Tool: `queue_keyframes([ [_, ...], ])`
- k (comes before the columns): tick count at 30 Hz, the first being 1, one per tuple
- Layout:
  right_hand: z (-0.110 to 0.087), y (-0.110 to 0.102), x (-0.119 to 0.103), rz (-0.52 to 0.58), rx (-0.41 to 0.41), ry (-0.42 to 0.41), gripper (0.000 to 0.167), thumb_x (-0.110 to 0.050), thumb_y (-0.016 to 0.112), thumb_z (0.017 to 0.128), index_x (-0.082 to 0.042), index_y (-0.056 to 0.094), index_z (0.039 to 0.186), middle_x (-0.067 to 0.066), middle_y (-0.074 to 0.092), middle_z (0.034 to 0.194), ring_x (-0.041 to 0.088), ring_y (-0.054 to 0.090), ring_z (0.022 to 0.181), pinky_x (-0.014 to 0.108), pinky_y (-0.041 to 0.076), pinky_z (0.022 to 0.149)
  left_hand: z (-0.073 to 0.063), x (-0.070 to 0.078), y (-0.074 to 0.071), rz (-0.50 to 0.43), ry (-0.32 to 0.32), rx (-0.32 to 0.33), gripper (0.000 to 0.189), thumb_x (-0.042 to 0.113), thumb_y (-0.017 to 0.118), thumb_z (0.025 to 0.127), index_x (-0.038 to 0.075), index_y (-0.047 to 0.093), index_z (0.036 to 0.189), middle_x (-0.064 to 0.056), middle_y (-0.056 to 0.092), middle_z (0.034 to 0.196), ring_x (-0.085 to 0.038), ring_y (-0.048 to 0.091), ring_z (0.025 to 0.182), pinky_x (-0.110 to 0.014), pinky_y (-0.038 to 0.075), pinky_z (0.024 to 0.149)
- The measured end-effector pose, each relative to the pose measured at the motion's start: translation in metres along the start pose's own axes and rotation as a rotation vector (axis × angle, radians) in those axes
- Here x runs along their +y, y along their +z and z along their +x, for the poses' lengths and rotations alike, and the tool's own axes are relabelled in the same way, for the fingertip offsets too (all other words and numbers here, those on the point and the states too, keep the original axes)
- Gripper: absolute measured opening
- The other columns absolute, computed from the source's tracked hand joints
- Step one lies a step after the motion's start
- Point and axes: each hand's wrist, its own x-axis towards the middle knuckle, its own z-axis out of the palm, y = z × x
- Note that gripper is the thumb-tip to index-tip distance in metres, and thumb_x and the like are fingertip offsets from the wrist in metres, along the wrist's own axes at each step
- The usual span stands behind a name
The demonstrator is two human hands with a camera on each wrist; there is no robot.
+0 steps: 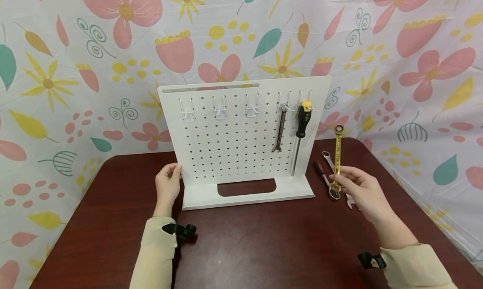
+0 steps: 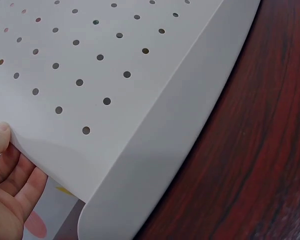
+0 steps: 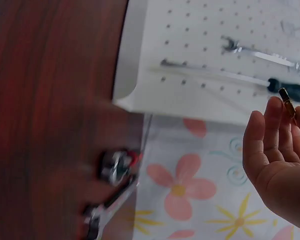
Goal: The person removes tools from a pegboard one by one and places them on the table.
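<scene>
Item: gold-coloured metal combination-style wrench (image 1: 338, 150), slim straight shaft, polished finish. Ring end uppermost, with a round opening; lower end pinched between thumb and fingers of the right hand (image 1: 362, 190). Near-vertical, raised to the right of the board, apart from it. In the right wrist view, only a short foreshortened length shows.

Item: white, flat, perforated pegboard stand (image 1: 241, 134), sheet form, rounded upper corners. Long slot along the upper left edge; forward foot with rounded cut-out. Five white wire hooks (image 1: 220, 112) in a row near the top, two rightmost loaded. Upright on the dark red-brown table (image 1: 249, 243); left edge gripped by the left hand (image 1: 167, 183).
</scene>
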Motion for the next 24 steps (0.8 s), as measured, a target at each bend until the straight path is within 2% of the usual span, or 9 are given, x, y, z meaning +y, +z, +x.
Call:
queue_keyframes([
  [8, 0.0, -0.033, 0.016, -0.055, 0.013, 0.091, 0.018, -0.016, 0.056, 0.096, -0.021, 0.062, 0.112, -0.015, 0.069, 0.096, 0.0, 0.065, 0.082, 0.016, 0.055, 0.068, 0.0, 0.0, 0.0, -0.005, 0.008, 0.005, 0.03, 0.026, 0.056, 0.096, 0.0, 0.064, 0.108, -0.018, 0.064, 0.107, -0.027, 0.064, 0.096, -0.036, 0.057, 0.086],
  [13, 0.003, -0.052, 0.03, 0.081, 0.034, 0.123, 0.016, -0.011, 0.057, 0.095, -0.019, 0.066, 0.106, -0.011, 0.07, 0.092, 0.003, 0.066, 0.081, 0.019, 0.057, 0.067, 0.0, -0.001, 0.002, 0.004, 0.004, 0.016, 0.029, 0.027, 0.056, 0.096, 0.002, 0.064, 0.108, -0.015, 0.065, 0.107, -0.022, 0.063, 0.095, -0.03, 0.057, 0.084],
  [15, 0.005, -0.058, 0.035, 0.097, 0.052, 0.149, 0.016, -0.011, 0.058, 0.094, -0.021, 0.067, 0.103, -0.011, 0.071, 0.09, 0.003, 0.066, 0.08, 0.019, 0.058, 0.067, 0.0, -0.001, 0.002, 0.007, 0.0, 0.021, 0.029, 0.027, 0.056, 0.096, 0.002, 0.064, 0.108, -0.015, 0.065, 0.107, -0.02, 0.063, 0.094, -0.028, 0.057, 0.083],
  [19, 0.008, -0.071, 0.042, 0.07, 0.071, 0.218, 0.016, -0.015, 0.059, 0.094, -0.027, 0.067, 0.099, -0.013, 0.071, 0.087, 0.001, 0.066, 0.079, 0.019, 0.058, 0.066, 0.001, -0.001, 0.003, 0.007, 0.002, 0.026, 0.028, 0.026, 0.056, 0.096, 0.002, 0.064, 0.107, -0.015, 0.065, 0.106, -0.019, 0.063, 0.092, -0.031, 0.058, 0.084],
  [24, 0.013, -0.082, 0.05, 0.025, 0.072, 0.272, 0.017, -0.017, 0.058, 0.095, -0.032, 0.066, 0.096, -0.014, 0.071, 0.085, 0.001, 0.065, 0.077, 0.019, 0.058, 0.063, 0.001, -0.002, 0.002, -0.001, 0.011, 0.024, 0.029, 0.026, 0.056, 0.096, 0.0, 0.064, 0.107, -0.017, 0.065, 0.105, -0.025, 0.064, 0.094, -0.036, 0.057, 0.086],
])
